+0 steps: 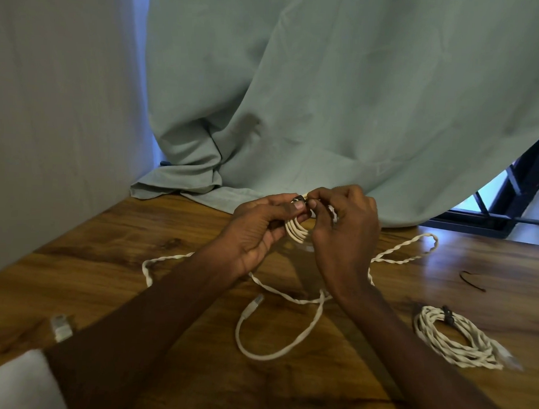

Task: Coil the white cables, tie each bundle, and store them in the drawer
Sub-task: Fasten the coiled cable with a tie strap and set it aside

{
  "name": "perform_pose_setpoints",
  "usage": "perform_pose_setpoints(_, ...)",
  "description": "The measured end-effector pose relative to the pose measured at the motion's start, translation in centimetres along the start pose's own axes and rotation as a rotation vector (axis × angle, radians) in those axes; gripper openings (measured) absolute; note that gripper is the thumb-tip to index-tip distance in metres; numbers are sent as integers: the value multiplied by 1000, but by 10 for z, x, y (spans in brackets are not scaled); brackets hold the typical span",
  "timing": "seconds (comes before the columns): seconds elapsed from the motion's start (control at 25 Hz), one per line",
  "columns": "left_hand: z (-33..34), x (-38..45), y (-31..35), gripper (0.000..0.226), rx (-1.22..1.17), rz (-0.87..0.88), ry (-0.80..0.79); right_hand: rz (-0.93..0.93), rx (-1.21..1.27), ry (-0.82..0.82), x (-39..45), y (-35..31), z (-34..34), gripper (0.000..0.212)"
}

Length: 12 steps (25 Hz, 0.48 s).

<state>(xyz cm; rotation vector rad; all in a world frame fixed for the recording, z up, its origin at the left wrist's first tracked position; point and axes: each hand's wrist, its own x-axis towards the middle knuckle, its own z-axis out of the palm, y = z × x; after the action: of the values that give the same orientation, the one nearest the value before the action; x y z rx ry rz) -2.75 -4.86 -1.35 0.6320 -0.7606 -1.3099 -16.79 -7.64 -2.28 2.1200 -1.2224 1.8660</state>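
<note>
Cables: one tied bundle (454,339) lies on the table (106,228); a second coil (296,230) is gripped by both hands (261,228) (343,226) and being tied. A loose cable (287,328) and storing remain.

Can't really make out the dark tie (299,201) on the small coil (297,230), both hands cover most of it. Left of that coil, a connector (60,327) is just blur.

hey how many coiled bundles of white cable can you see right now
2. One small bundle is gripped between the left hand and right hand. One tied bundle lies on the table at right. More may sit outside the view.
</note>
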Motion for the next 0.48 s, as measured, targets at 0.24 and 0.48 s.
perform_pose_setpoints(0.24,3,-2,-2,48,-75,-31,-43,29,-47,2,-4,-3,3,14)
perform_pose_setpoints(0.48,7,-6,-1,19,-67,-32,-41,-221,-315,-6,2,-3,-8,22)
